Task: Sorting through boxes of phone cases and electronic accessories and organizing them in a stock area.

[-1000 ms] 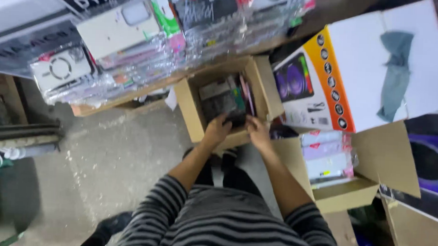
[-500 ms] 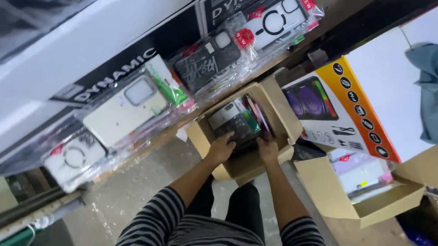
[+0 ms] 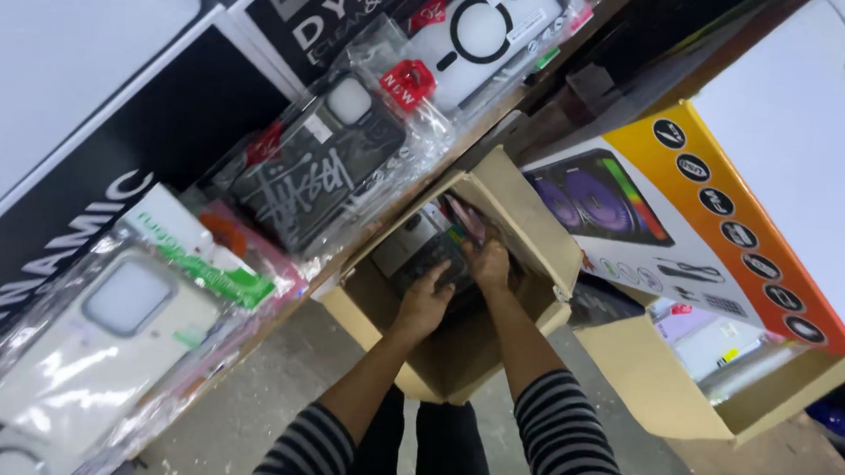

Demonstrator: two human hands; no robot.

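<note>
Both my hands reach into an open brown cardboard box (image 3: 529, 235) on the floor in front of me. My left hand (image 3: 426, 300) grips the near side of a dark packaged phone case (image 3: 435, 255) inside the box. My right hand (image 3: 489, 264) holds the same stack from the right, fingers curled over it. More packaged cases (image 3: 462, 218), some with pink edges, stand upright deeper in the box. My sleeves are black and white striped.
Phone cases in clear bags (image 3: 320, 169) hang in rows on the display at left. A large orange and white speaker carton (image 3: 693, 223) lies to the right. Another open cardboard box (image 3: 714, 378) with white packages sits at right on the concrete floor (image 3: 239, 421).
The camera has tilted and moved closer to the display. My hands stay in the box and have closed more tightly on the dark packaged case.
</note>
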